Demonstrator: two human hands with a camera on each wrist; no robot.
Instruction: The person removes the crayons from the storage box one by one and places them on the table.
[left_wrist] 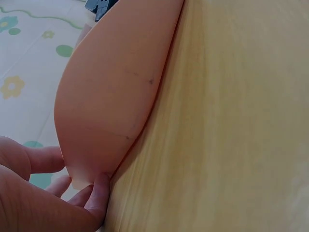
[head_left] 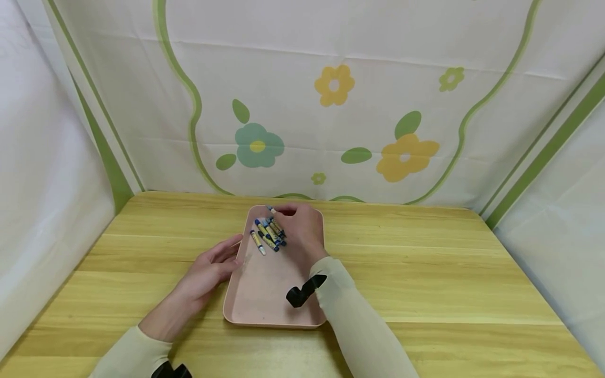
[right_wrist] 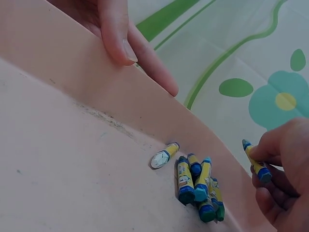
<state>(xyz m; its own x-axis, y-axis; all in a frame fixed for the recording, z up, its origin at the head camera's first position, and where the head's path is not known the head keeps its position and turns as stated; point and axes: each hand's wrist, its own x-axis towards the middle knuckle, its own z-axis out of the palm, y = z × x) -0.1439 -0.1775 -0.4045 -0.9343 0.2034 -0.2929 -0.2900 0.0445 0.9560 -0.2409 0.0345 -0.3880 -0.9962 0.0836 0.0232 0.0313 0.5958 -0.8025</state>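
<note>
- One crayon (right_wrist: pixel 256 160) is pinched in the fingertips of the right hand (head_left: pixel 302 228), held just above the tray's far end; its long axis is tilted, with the blue tip up and away from the palm.
- Several more crayons (right_wrist: pixel 197 186) are seen lying in a loose bunch on the tray floor, close to the far-left wall and just beside the held one; their long axes run roughly alongside one another, towards the far edge of the tray.
- One paler crayon (right_wrist: pixel 164 155) is set slightly apart from the bunch, at its left, almost touching the wall.
- The bunch is reached far more readily by the right hand, which hovers right over it.
- The tray (head_left: pixel 264 294) is pink, lies lengthwise near the middle of the table (head_left: pixel 425 273), and is mostly bare towards its near edge, so room is left there.
- The left hand (head_left: pixel 208 273) is laid against the tray's left rim, with the thumb over the wall and the fingers at its outside; whether the rim is gripped firmly cannot be told.
- Bare wood is left on both sides of the tray, out to the table's left and right edges.
</note>
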